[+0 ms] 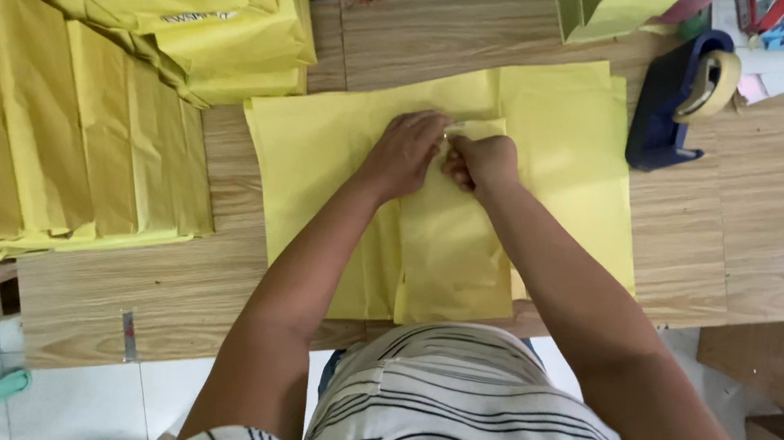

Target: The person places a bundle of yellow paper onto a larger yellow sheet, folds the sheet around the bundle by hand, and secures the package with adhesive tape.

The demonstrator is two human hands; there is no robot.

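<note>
Yellow sheet lies flat on the wooden table, roughly centred in front of the person. A folded yellow piece sits on top of it, long axis running from the near table edge away from the person; its far end is under the hands and its near end slightly overhangs the near edge.

Left hand: palm down, fingers curled, pressing on the far end of the folded piece. Right hand: loosely fisted, fingertips pinched on a small bit of clear tape at the top edge of the fold. The hands touch each other at the fingertips. Both bear on the paper; whether the left actually grips anything cannot be told.

The folded piece extends from the hands back toward the person's body, between the forearms.

Left of the person: stacks of folded yellow bags, well apart from the hands. Right and further away: a dark blue tape dispenser, touching the sheet's far right corner.
</note>
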